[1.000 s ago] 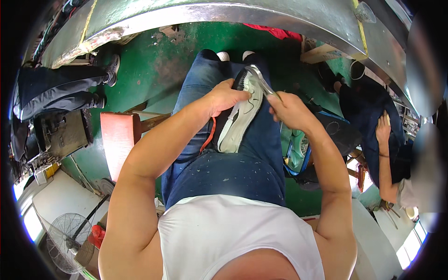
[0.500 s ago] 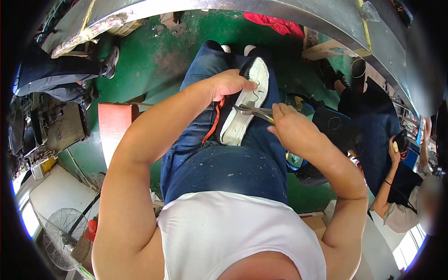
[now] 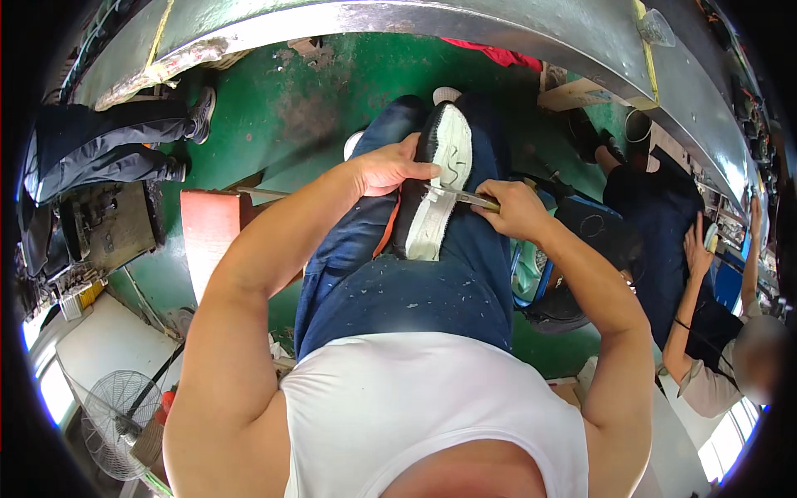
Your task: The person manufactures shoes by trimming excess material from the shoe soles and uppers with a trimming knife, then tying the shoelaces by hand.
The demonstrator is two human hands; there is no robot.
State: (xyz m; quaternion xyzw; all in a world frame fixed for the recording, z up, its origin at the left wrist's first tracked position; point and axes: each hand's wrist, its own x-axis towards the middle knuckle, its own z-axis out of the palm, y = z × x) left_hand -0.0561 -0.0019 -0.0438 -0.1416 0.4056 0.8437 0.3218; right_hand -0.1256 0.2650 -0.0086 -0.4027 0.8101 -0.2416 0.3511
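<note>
A dark shoe upper with a white bottom [image 3: 433, 224] lies sole side up across my thighs, its rounded toe end pointing away from me. My left hand [image 3: 387, 169] grips it from the left, thumb on the white bottom and fingers out of sight behind the dark side. In my right hand [image 3: 516, 209] is a pair of pliers [image 3: 476, 200], whose jaws reach over the white bottom to its left edge near my thumb. Whether the jaws pinch the edge, I cannot tell. An orange-red strap [image 3: 387, 224] lies left of the shoe.
A metal workbench edge [image 3: 398, 23] curves across the far side. To the left stand a red block [image 3: 209, 241] and a wire fan [image 3: 124, 419]. On the right are a dark bag [image 3: 594, 232] and a co-worker [image 3: 714, 349] holding something. Another person's legs [image 3: 124, 149] show at far left.
The shoe has turned slightly, its toe swinging left. My right hand has shifted a little, and the plier jaws now reach across to the shoe's left edge. My view has shifted slightly.
</note>
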